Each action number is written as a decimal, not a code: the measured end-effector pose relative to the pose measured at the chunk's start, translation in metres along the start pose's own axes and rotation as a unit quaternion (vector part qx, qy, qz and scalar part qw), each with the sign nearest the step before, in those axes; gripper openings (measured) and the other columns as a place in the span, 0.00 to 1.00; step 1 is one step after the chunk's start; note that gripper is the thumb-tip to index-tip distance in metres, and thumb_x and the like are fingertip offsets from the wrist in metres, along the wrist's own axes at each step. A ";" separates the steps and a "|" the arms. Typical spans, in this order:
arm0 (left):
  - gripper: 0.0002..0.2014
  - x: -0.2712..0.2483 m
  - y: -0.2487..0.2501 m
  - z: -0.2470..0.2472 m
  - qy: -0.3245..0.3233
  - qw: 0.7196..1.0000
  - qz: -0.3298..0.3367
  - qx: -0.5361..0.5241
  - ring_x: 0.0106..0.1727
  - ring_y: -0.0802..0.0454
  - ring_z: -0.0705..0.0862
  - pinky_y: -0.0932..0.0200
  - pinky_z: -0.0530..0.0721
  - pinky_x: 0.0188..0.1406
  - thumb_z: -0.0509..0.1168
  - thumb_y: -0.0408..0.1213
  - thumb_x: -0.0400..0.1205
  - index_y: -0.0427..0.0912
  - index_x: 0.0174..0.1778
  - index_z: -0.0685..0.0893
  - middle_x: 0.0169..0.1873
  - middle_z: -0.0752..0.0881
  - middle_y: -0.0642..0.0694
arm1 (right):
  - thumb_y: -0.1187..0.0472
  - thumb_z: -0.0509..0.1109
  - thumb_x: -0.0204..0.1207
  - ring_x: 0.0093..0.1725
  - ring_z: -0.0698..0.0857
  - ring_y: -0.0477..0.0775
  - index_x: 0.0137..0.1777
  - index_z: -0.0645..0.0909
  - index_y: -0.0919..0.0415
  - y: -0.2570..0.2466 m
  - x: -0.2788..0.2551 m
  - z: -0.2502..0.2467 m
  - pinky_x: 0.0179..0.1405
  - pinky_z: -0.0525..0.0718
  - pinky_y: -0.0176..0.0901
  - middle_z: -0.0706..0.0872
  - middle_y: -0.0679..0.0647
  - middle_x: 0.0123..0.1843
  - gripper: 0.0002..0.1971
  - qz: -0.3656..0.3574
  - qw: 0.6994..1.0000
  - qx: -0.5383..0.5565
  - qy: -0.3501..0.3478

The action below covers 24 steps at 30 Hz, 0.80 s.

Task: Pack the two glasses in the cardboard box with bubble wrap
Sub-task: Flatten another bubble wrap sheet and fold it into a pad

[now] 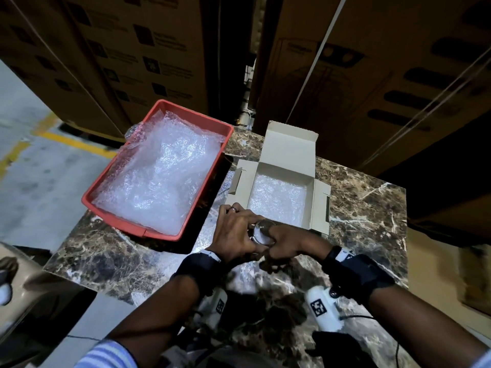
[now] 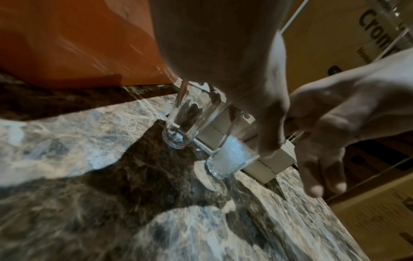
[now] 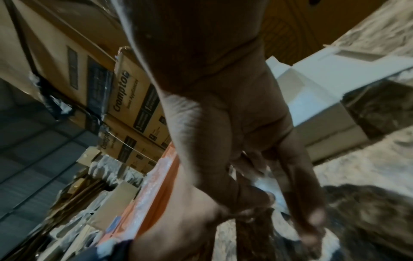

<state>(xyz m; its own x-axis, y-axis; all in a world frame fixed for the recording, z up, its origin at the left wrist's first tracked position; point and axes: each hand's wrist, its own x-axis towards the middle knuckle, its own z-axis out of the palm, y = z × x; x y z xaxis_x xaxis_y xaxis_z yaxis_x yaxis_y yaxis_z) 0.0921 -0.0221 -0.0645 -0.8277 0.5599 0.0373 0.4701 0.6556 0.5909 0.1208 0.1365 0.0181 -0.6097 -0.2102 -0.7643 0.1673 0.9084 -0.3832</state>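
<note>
Two clear glasses stand side by side on the marble table, just in front of the open cardboard box [image 1: 320, 205]. The empty glass [image 2: 181, 121] has its top under my left hand [image 1: 236, 227], whose fingers curl over it. The second glass [image 2: 230, 155], also seen as a rim [image 1: 261, 232], has bubble wrap stuffed inside. My left thumb lies against its side. My right hand [image 1: 288, 243] is at that glass's right, one finger at the rim and the other fingers [image 2: 317, 176] hanging straight down beside it. A bubble wrap sheet [image 1: 279, 200] lines the box floor.
A red tray [image 1: 164, 107] full of bubble wrap sheets sits at the left, overhanging the table's edge. Tall stacked cartons [image 1: 372, 75] stand right behind the table. Bare marble [image 1: 366, 203] shows to the right of the box.
</note>
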 end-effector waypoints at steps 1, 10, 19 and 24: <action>0.27 -0.001 0.000 0.000 0.002 1.000 -0.003 -0.012 0.50 0.57 0.74 0.45 0.70 0.61 0.72 0.72 0.63 0.68 0.56 0.89 0.40 0.86 0.63 | 0.53 0.74 0.78 0.38 0.83 0.52 0.36 0.72 0.48 0.001 -0.001 -0.003 0.32 0.76 0.39 0.79 0.42 0.35 0.14 -0.006 1.000 -0.016 0.012; 0.32 0.003 -0.004 0.004 -0.009 1.000 -0.001 -0.002 0.50 0.57 0.73 0.45 0.70 0.59 0.74 0.71 0.57 0.65 0.56 0.90 0.42 0.87 0.62 | 0.55 0.73 0.81 0.52 0.81 0.57 0.57 0.83 0.58 0.002 0.011 0.007 0.41 0.72 0.39 0.79 0.52 0.51 0.10 -0.022 0.989 -0.139 0.046; 0.31 0.008 -0.006 0.004 -0.041 0.998 0.007 0.039 0.49 0.53 0.73 0.47 0.67 0.56 0.75 0.68 0.55 0.61 0.53 0.90 0.42 0.87 0.61 | 0.52 0.79 0.76 0.61 0.85 0.58 0.64 0.82 0.48 -0.012 0.017 0.005 0.52 0.76 0.43 0.82 0.51 0.62 0.18 0.037 0.984 -0.154 0.085; 0.29 0.007 -0.003 0.002 -0.031 0.999 -0.003 0.041 0.49 0.52 0.75 0.51 0.61 0.52 0.73 0.69 0.57 0.63 0.52 0.89 0.39 0.86 0.61 | 0.57 0.75 0.79 0.43 0.80 0.55 0.52 0.80 0.55 -0.010 0.003 -0.006 0.36 0.75 0.41 0.82 0.53 0.52 0.07 -0.003 0.993 -0.115 0.035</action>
<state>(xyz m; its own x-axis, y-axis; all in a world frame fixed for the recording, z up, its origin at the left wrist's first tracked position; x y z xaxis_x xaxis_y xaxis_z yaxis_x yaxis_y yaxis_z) 0.0858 -0.0196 -0.0672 -0.8109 0.5849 -0.0172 0.4916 0.6969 0.5222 0.1123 0.1288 0.0231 -0.6643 -0.1980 -0.7208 -0.0130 0.9672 -0.2537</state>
